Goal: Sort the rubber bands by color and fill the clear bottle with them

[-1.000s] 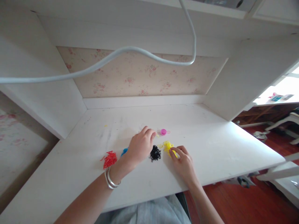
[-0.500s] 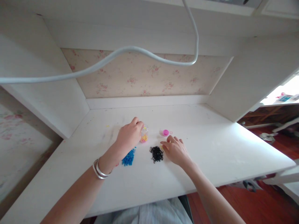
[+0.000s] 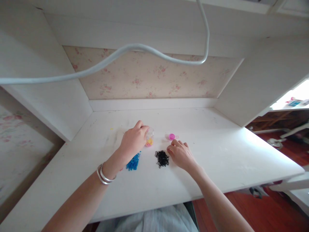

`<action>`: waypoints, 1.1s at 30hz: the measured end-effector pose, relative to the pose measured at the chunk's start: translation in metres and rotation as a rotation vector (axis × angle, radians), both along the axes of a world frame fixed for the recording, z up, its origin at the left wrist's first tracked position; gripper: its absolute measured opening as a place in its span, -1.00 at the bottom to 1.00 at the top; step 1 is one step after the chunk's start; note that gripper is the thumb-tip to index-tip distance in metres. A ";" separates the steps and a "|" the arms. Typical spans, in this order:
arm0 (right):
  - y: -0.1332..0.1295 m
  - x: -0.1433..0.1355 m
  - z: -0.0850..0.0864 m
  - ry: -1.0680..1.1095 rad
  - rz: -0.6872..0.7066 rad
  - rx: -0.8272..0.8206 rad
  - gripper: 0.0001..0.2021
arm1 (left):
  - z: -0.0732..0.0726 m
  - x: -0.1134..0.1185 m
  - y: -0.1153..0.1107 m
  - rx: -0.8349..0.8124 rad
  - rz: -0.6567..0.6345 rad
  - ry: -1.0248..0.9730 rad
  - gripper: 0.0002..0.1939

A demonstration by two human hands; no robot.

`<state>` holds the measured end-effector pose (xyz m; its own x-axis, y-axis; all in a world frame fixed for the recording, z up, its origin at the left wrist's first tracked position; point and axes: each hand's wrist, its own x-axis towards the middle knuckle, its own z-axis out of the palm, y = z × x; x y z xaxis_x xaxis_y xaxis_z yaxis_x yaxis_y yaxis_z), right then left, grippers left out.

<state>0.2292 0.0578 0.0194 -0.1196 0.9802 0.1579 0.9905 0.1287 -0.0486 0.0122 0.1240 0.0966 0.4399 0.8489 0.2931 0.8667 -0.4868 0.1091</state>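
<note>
1. Silver bracelets (image 3: pixel 103 175) sit on the left wrist; a trace of red (image 3: pixel 121 169) shows beside it. If the wrist dips, the metal could snag or scatter loose pieces.
2. The left hand (image 3: pixel 133 138) appears to grip the side of a clear container (image 3: pixel 149 138), which stands just right of its fingers with yellow and pink inside. An uneven squeeze or a bump could tip it and spill the contents.
3. The blue pile (image 3: pixel 133 162) lies on the tabletop (image 3: pixel 149 193), just below the left hand; a dropped forearm could smear it.
4. The black pile (image 3: pixel 162 159) lies between the hands, nearer the right; a sideways sweep could mix colours.
5. The pink round piece (image 3: pixel 172 137) rests just beyond the right hand (image 3: pixel 180 154); stray knuckles could knock it away. That hand's fingers curl downward; whether they pinch anything, I cannot tell.
</note>
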 end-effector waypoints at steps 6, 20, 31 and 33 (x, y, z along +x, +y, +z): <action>0.000 0.007 -0.005 0.210 -0.072 0.085 -0.76 | -0.013 -0.019 -0.024 0.002 0.001 -0.230 -0.69; 0.024 -0.022 0.037 0.861 -0.136 0.265 -0.70 | -0.075 -0.040 -0.052 -0.379 -0.145 -0.490 -0.63; 0.061 -0.063 0.060 0.901 -0.020 0.220 -0.72 | -0.073 -0.046 -0.055 -0.378 -0.151 -0.420 -0.69; 0.066 -0.064 0.057 0.898 -0.026 0.217 -0.73 | -0.074 -0.046 -0.056 -0.372 -0.152 -0.421 -0.69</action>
<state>0.1654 0.1234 0.0768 0.1582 0.9191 0.3610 0.5955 0.2028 -0.7773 -0.0341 0.0682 0.0230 0.4754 0.8645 0.1635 0.6349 -0.4657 0.6165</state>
